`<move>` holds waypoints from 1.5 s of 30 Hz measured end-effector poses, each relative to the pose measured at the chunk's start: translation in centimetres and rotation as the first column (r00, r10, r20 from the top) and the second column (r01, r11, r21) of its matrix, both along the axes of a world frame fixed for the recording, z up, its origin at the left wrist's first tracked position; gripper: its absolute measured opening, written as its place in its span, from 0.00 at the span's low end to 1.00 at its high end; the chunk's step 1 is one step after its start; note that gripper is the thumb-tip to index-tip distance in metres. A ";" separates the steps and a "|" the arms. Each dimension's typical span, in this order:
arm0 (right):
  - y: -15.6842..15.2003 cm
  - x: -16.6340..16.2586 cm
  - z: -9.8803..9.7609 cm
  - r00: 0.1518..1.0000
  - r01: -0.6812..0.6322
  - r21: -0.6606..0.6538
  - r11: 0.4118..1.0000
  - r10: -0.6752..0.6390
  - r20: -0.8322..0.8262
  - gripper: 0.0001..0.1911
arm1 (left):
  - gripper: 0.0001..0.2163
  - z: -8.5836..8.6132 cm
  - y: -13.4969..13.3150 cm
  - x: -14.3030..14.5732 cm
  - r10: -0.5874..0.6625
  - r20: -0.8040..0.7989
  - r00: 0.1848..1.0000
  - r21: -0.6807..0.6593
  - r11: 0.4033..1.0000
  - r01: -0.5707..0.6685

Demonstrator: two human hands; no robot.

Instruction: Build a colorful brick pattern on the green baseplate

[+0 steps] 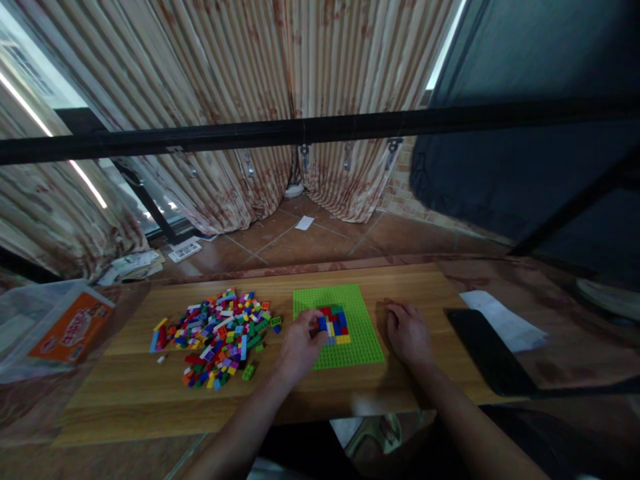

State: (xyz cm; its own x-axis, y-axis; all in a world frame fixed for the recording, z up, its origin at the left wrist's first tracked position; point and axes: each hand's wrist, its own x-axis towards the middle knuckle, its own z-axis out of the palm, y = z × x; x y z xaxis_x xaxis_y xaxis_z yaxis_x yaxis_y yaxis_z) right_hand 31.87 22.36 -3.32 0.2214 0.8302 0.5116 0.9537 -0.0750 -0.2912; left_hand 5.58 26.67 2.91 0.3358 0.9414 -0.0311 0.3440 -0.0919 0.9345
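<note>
A light green studded baseplate (360, 333) lies on the wooden table, and a block of toy bricks (340, 315) in red, green, blue, white and yellow stands near its middle. My left hand (301, 339) reaches over the plate's left side. Its thumb and fingers close on a blue toy brick (322, 323) at the left edge of the block; whether that brick is pressed down, I cannot tell. Just right of the plate, my right hand (410, 333) rests on the table with its fingers curled together, and nothing shows in it.
A wide heap of loose coloured bricks (235, 327) covers the table's left part. Beyond it stands a clear plastic box (30, 313) with an orange label. A black flat object (487, 350) and white paper (505, 320) lie at the right. A dark metal bar (340, 127) crosses behind the table.
</note>
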 end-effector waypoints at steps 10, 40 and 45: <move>-0.1 0.4 -0.4 1.000 -0.005 0.009 1.000 0.005 0.008 0.13 | 0.15 -0.2 -3.9 -7.2 0.048 -0.167 0.985 0.134 0.991 -0.026; -0.2 1.7 -1.6 0.989 -0.032 0.033 0.999 0.027 0.142 0.15 | 0.10 -1.3 -7.0 -14.1 0.316 -0.606 0.730 0.331 0.935 -0.131; -0.1 2.0 -1.9 0.987 -0.047 0.022 0.999 0.043 0.153 0.16 | 0.09 -1.8 -6.0 -13.2 0.323 -0.564 0.760 0.348 0.928 -0.136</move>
